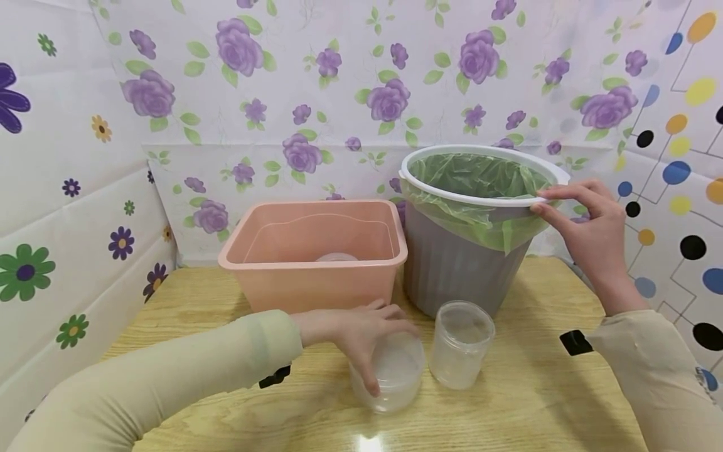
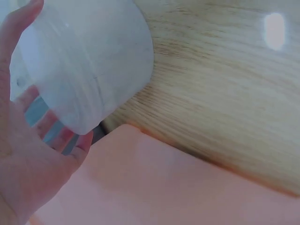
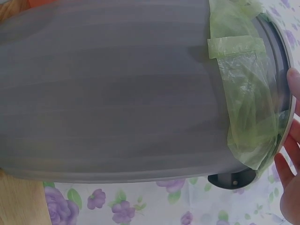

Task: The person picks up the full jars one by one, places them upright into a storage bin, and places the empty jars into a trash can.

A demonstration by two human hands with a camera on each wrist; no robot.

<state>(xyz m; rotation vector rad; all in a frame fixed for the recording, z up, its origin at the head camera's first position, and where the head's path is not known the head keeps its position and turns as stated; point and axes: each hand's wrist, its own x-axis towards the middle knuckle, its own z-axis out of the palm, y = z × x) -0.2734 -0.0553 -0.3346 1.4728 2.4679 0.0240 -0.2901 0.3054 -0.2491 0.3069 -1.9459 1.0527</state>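
My left hand [image 1: 361, 333] grips a wide, clear plastic jar [image 1: 400, 370] across its frosted top, thumb on the near side and fingers round the far side. In the left wrist view the jar [image 2: 89, 61] appears large, fingertips along its edge. Just right of it a taller clear plastic jar [image 1: 460, 351] stands on the table. With thumb and fingers, my right hand [image 1: 595, 235] pinches the white rim of a grey trash can [image 1: 452, 263]. A green trash bag [image 1: 503, 229] lines the can and folds over its outside. The right wrist view shows the can's ribbed side [image 3: 117, 103].
Left of the can, a pink plastic basin [image 1: 310, 289] stands behind my left hand, with a pale round item [image 1: 337, 257] inside. Everything stands on a wood-grain table [image 1: 525, 376]. Flower-printed sheets [image 1: 316, 94] hang behind and at the sides.
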